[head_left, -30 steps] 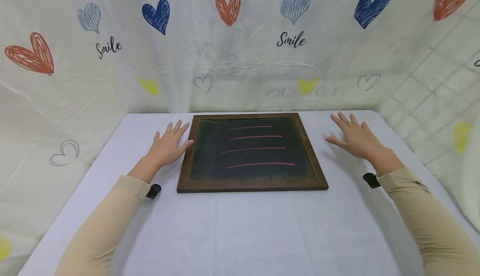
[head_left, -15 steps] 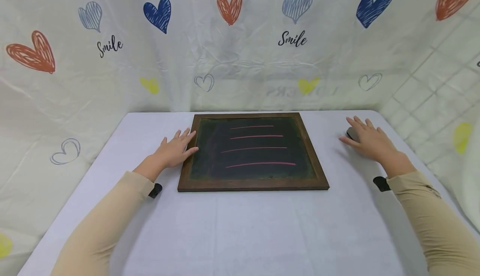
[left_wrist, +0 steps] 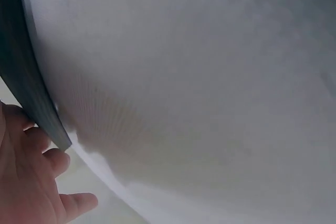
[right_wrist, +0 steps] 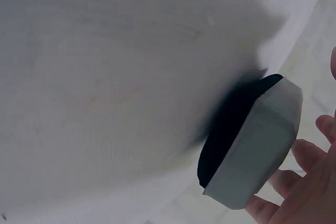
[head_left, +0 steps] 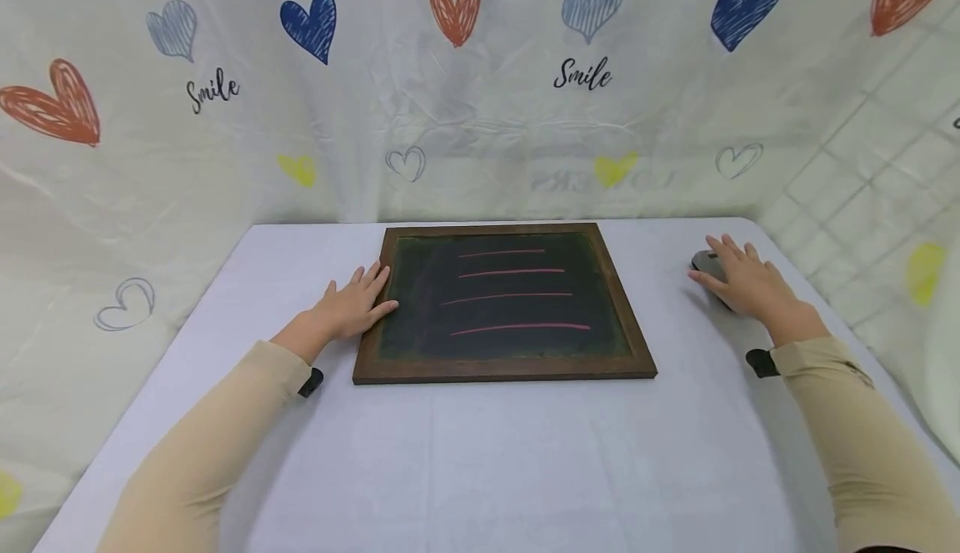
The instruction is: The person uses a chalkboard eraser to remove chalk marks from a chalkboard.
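Note:
A blackboard [head_left: 480, 311] in a brown wooden frame lies flat on the table. Four-finger-wide spaced pink lines [head_left: 520, 328], several in number, run across it. My left hand [head_left: 347, 309] rests with spread fingers on the frame's left side, its thumb reaching onto the dark surface. To the right of the board, my right hand [head_left: 750, 284] lies over a grey eraser [head_left: 708, 263] with a black underside. The right wrist view shows the eraser [right_wrist: 257, 145], felt side toward the table, with straight fingers [right_wrist: 307, 156] touching its grey back and the thumb standing apart.
A white cloth covers the table [head_left: 480, 461]. Behind it hangs a pale curtain [head_left: 495, 111] printed with hearts and writing. Black wrist straps [head_left: 762, 363] show at both beige sleeves [head_left: 840, 419].
My left hand has come down and right onto the frame. The right hand has shifted right and settled over the eraser, which has come into view beneath its fingers.

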